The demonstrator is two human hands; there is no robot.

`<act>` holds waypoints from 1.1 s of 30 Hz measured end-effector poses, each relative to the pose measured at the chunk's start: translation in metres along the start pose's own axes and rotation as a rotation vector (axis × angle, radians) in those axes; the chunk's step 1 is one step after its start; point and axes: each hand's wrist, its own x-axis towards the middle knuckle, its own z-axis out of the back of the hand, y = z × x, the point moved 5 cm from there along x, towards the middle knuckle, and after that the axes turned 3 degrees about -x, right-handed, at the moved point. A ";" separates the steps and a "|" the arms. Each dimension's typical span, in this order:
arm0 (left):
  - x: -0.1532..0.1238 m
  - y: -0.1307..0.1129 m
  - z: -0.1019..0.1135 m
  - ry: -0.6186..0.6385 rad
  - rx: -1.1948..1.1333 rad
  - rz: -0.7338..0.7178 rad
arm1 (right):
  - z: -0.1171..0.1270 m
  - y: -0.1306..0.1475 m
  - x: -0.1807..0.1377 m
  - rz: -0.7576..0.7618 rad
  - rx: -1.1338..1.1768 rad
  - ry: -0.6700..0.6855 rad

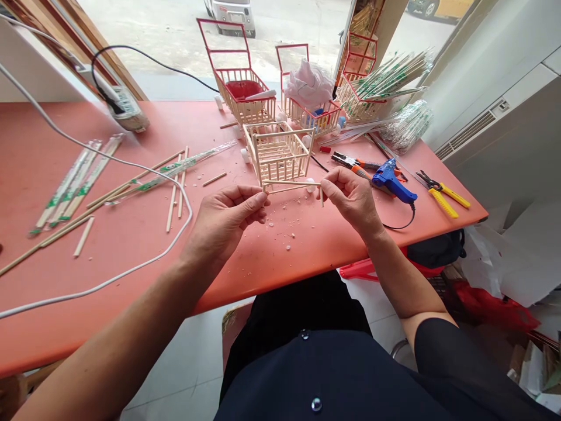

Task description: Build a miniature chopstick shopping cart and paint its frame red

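Note:
My left hand [230, 216] pinches the left end of a thin wooden stick [291, 183] held level above the red table [131, 245]. My right hand [350, 196] is closed on the stick's right end, where a short stick piece [321, 197] hangs down from my fingers. Just behind the stick stands an unpainted basket of wooden sticks [278, 153]. Both hands hover slightly above the tabletop, near its front edge.
Three red-trimmed stick baskets [245, 96] stand at the back. A blue glue gun [392, 180], orange pliers [353, 165] and yellow cutters [442, 196] lie to the right. Loose and wrapped chopsticks [79, 181] lie left. A white cable [131, 269] crosses the table.

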 end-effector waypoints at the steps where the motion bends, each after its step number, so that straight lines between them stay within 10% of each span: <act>1: 0.000 0.000 0.000 0.000 0.001 0.001 | 0.000 0.000 0.000 -0.001 -0.001 0.001; 33: -0.004 -0.011 -0.004 0.001 0.103 -0.137 | 0.000 0.001 0.001 0.017 0.026 0.058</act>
